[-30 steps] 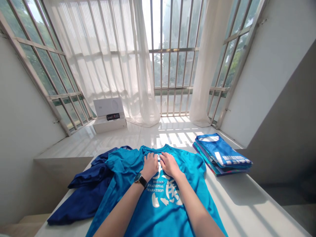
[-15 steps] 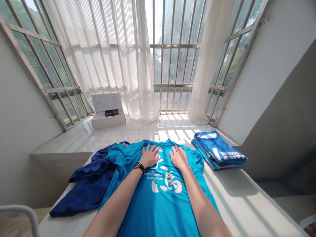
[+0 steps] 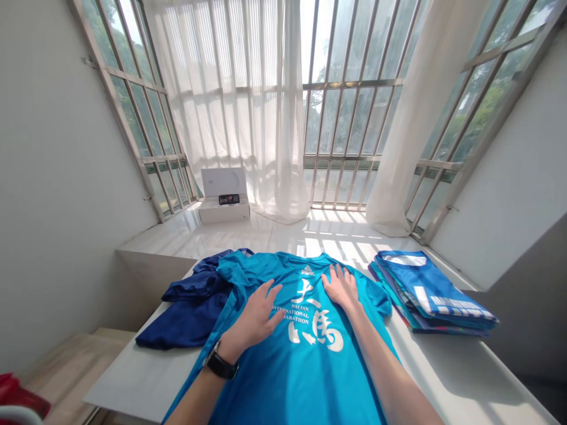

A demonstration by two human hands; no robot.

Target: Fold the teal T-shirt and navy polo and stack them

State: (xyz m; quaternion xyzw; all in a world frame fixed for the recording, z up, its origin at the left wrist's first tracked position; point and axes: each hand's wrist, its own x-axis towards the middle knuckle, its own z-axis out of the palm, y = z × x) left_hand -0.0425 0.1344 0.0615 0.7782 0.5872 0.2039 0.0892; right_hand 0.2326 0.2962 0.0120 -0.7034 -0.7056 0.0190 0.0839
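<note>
Two bare hands are over the teal Dalian International Marathon T-shirt (image 3: 287, 369), neither gripping anything. The right hand (image 3: 340, 286) rests palm down on the shirt's upper right chest, fingers loosely fanned and pointing toward the collar; it is the nearer of the two to that neckline. The left hand (image 3: 256, 316) is lower and further left, its fingers spread wide and aimed forward and to the right, thumb apart; whether its palm touches the fabric I cannot tell. A black wristwatch (image 3: 221, 361) circles the left wrist. The shirt lies directly beneath both hands, spread on the white worktop (image 3: 121, 378), its long axis running away from the person with the collar at the far, window end. Its left sleeve side overlaps a crumpled navy garment (image 3: 186, 323). Just beside the right sleeve sits a stack of folded shirts (image 3: 438, 295), a blue one uppermost. Beyond, on the windowsill (image 3: 261, 235), a white box (image 3: 224, 212) stands with its lid raised, before a sheer curtain (image 3: 290, 141).
</note>
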